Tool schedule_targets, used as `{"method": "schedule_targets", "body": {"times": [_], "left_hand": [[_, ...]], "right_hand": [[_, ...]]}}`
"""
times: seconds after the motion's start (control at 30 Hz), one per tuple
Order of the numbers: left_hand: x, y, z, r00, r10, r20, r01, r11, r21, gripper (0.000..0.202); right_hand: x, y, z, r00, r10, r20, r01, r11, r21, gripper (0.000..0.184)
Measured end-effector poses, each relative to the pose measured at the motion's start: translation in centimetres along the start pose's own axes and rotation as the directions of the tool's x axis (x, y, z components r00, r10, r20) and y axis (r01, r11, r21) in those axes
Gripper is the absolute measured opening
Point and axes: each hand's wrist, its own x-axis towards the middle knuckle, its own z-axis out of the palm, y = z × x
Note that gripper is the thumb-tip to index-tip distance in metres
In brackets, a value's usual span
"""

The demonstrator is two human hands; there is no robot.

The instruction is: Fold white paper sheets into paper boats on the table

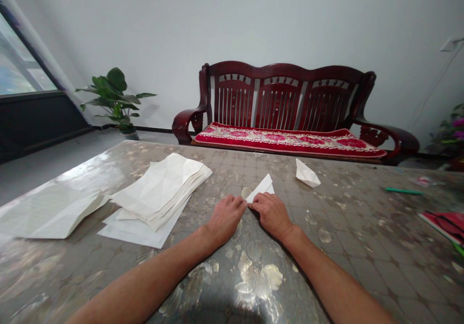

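Note:
A small folded white paper (261,187) lies on the patterned table (253,275) in front of me, its point aimed away. My left hand (225,216) and my right hand (271,212) rest side by side on its near end, fingers curled and pressed down on the paper. Left of my hands sits a stack of creased white sheets (163,189). A finished folded paper piece (306,174) lies farther back to the right.
A large unfolded sheet (54,213) lies at the table's left. A green pen (403,190) and a red booklet (444,223) are at the right. Behind the table stand a wooden bench (286,106) with a red cushion and a potted plant (116,99).

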Motion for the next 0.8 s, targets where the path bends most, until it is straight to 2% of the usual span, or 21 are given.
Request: {"method": "schedule_targets", "body": {"times": [0.23, 0.37, 0.43, 0.53, 0.6, 0.7, 0.8], "left_hand": [[-0.3, 0.0, -0.8, 0.999, 0.033, 0.019, -0.033, 0.999, 0.006, 0.027], [0.2, 0.2, -1.4, 1.000, -0.010, -0.004, 0.010, 1.000, -0.023, 0.017], [0.8, 0.2, -1.5, 0.998, -0.060, -0.031, 0.059, 0.997, -0.046, 0.022], [1.8, 0.2, -1.2, 0.981, -0.183, -0.062, 0.176, 0.979, -0.104, 0.023], [2.3, 0.3, -1.0, 0.969, -0.238, -0.071, 0.226, 0.964, -0.140, 0.018], [2.4, 0.4, -0.8, 0.965, -0.254, -0.066, 0.241, 0.958, -0.155, 0.014], [2.1, 0.4, -0.9, 0.966, -0.255, -0.051, 0.247, 0.961, -0.125, 0.019]], "right_hand": [[-0.2, 1.4, 0.0, 0.999, 0.030, -0.029, -0.031, 0.999, -0.014, 0.024], [-0.1, 2.3, 0.5, 0.987, 0.137, -0.081, -0.134, 0.990, 0.044, 0.028], [0.0, 2.8, 0.7, 0.962, 0.228, -0.152, -0.216, 0.972, 0.093, 0.030], [0.3, 3.7, 0.9, 0.892, 0.358, -0.274, -0.326, 0.932, 0.155, 0.031], [0.4, 4.1, 1.0, 0.864, 0.410, -0.293, -0.372, 0.911, 0.176, 0.028], [0.4, 4.4, 1.2, 0.878, 0.413, -0.240, -0.384, 0.909, 0.162, 0.023], [0.3, 4.3, 1.6, 0.901, 0.381, -0.209, -0.363, 0.924, 0.120, 0.022]]}}
